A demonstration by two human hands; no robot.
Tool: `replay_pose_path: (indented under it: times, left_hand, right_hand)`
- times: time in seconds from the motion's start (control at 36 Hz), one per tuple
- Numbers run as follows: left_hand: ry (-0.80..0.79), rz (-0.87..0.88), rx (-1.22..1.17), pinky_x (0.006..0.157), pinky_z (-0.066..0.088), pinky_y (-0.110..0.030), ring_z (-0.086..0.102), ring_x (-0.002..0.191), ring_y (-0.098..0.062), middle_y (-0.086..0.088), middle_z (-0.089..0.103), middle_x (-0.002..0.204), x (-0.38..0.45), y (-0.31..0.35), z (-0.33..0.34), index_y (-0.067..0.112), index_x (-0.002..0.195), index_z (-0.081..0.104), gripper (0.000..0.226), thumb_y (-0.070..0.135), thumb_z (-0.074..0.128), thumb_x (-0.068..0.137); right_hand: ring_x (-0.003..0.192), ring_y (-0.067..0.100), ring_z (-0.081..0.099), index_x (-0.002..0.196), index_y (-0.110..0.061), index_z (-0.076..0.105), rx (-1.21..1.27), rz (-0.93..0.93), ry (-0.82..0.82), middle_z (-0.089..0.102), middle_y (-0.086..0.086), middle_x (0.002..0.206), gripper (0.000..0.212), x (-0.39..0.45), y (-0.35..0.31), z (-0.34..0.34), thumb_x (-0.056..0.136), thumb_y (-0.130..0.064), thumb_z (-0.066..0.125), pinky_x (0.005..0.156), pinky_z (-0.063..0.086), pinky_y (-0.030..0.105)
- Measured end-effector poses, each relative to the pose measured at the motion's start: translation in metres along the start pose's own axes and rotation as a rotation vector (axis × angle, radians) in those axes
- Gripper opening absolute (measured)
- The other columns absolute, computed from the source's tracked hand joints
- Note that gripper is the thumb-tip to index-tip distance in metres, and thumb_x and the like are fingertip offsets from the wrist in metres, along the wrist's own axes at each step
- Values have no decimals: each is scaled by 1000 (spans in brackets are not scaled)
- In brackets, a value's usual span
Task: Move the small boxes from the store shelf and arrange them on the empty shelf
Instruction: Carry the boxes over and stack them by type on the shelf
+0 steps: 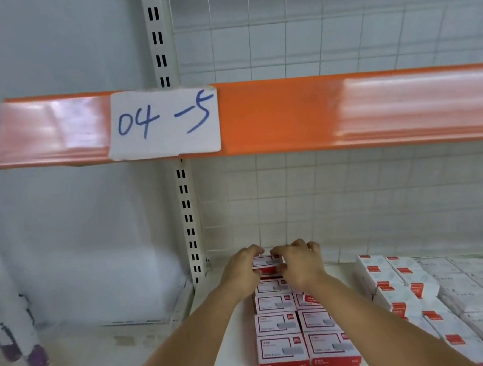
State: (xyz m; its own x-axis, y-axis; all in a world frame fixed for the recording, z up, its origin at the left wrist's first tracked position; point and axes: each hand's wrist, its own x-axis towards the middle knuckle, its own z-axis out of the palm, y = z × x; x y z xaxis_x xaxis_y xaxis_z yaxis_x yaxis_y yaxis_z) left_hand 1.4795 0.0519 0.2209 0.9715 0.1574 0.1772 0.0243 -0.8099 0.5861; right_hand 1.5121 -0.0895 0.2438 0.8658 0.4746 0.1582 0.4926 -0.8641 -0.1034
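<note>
Both of my hands reach to the back of the lower white shelf (224,321). My left hand (242,271) and my right hand (300,264) grip a small red and white box (266,262) from either side, at the far end of two rows of like boxes. The box sits on top of the stack, close to the wire mesh back. Several small red and white boxes (276,323) lie in two rows from the front edge to my hands, stacked two high at the front. My fingers hide the held box's ends.
White packs with red labels (396,283) fill the shelf to the right. An orange shelf edge (287,114) with a paper tag reading 04-5 (163,122) runs overhead. A slotted upright (190,229) stands at the left. Bare shelf lies left of the rows.
</note>
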Motion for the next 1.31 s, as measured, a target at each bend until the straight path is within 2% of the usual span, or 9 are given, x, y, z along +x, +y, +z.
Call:
replay_pose_path:
  times: [0.19, 0.31, 0.44, 0.53, 0.67, 0.86, 1.08, 1.22, 1.31]
  left_hand:
    - [-49, -16, 26, 99, 45, -31, 52, 119, -20, -5, 53, 132, -3, -1, -1, 19, 137, 48, 52, 2, 58, 88]
    - [8, 20, 95, 106, 39, -34, 40, 130, -20, -4, 45, 140, -12, 9, -7, 22, 140, 44, 52, 14, 60, 91]
    - [58, 84, 156, 104, 37, -30, 35, 132, -19, -3, 44, 141, -28, 28, -8, 21, 138, 47, 44, 13, 53, 94]
    - [52, 94, 166, 103, 38, -31, 36, 130, -20, -3, 46, 140, -38, 41, -2, 21, 136, 48, 42, 13, 52, 95]
    - [16, 135, 205, 105, 36, -32, 39, 129, -20, -1, 50, 138, -49, 60, 12, 22, 136, 50, 40, 17, 52, 96]
    - [42, 144, 301, 108, 34, -36, 38, 131, -21, -1, 49, 141, -51, 68, 23, 21, 138, 48, 40, 14, 42, 100]
    - [70, -23, 305, 112, 27, -36, 27, 139, -25, -4, 32, 153, -33, 43, 13, 21, 148, 33, 46, 19, 36, 103]
    - [-21, -100, 280, 117, 15, -36, 16, 146, -27, -7, 17, 160, -24, 37, 11, 16, 152, 23, 47, 20, 27, 105]
    - [-31, -157, 187, 115, 22, -34, 25, 143, -26, -10, 21, 158, -15, 31, 13, 14, 151, 27, 46, 20, 26, 105]
  right_hand:
    - [129, 20, 37, 138, -32, 46, 18, 4, -40, 57, -2, 131, 42, 0, 4, 2, 97, -29, 43, 106, 21, 38]
    - [129, 20, 39, 137, -31, 47, 62, 36, 55, 57, -3, 134, 41, -12, 15, -7, 97, -27, 42, 104, 25, 38]
    - [120, 20, 47, 130, -29, 54, 128, 87, 117, 60, -3, 129, 35, -40, 43, -21, 98, -21, 40, 100, 32, 36]
    - [115, 19, 53, 128, -26, 54, 160, 88, 69, 61, -3, 127, 32, -61, 56, -24, 98, -33, 45, 97, 42, 35]
    - [123, 22, 47, 140, -27, 42, 92, 61, -126, 50, 0, 134, 67, -85, 65, -19, 85, -61, 56, 97, 42, 37]
    - [122, 22, 48, 139, -23, 44, 211, 104, -92, 48, 0, 136, 53, -91, 67, -17, 90, -33, 60, 98, 45, 37]
    - [118, 23, 51, 136, -16, 50, 303, 144, 35, 51, 5, 131, 44, -67, 66, -16, 92, -13, 58, 94, 46, 31]
    - [122, 25, 48, 138, -19, 47, 265, 162, 40, 50, 6, 136, 47, -42, 66, -11, 92, -8, 52, 96, 48, 37]
    - [121, 23, 50, 138, -22, 46, 263, 189, 17, 50, 4, 136, 48, -31, 65, -5, 93, -10, 51, 94, 49, 39]
